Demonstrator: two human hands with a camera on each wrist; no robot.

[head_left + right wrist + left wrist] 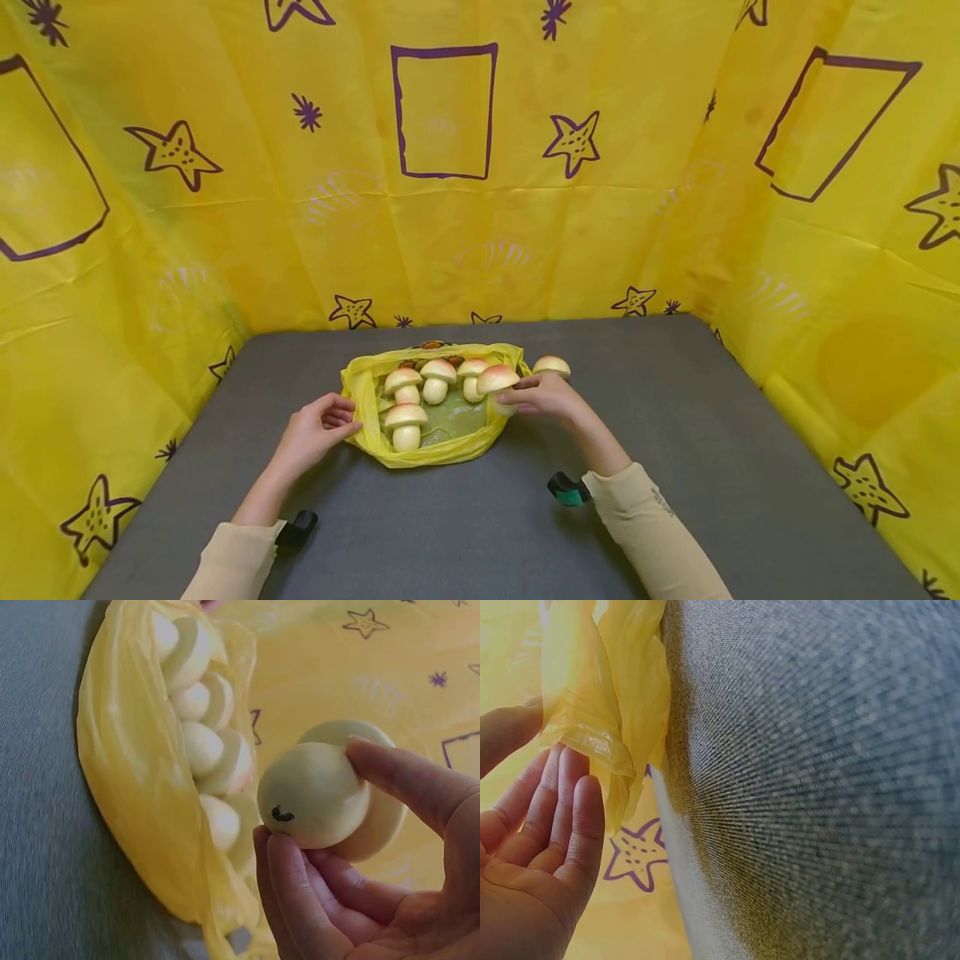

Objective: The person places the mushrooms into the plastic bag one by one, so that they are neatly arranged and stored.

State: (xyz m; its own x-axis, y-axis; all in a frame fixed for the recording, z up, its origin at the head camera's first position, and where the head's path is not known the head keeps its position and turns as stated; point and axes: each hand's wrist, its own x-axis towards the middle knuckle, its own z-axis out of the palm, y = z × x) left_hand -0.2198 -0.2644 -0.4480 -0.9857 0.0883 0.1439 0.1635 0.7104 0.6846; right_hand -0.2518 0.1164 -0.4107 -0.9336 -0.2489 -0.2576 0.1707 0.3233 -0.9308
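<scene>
A yellow plastic bag [442,454] sits open on the grey table, with several toy mushrooms inside, such as a front one [407,427] and one at the back [437,381]. My right hand [546,395] pinches another mushroom [319,795] between thumb and fingers at the bag's right rim. Its cap is cream with a reddish top, and a small dark mark shows on the stem's end. My left hand [318,429] is at the bag's left side, its loosely bent fingers [581,832] and thumb touching the plastic [585,682].
One more mushroom [552,366] stands on the table outside the bag, just beyond my right hand. The grey tabletop [450,533] is enclosed on the left, back and right by yellow cloth [517,250] with drawn stars. Black straps [567,489] hang at my wrists.
</scene>
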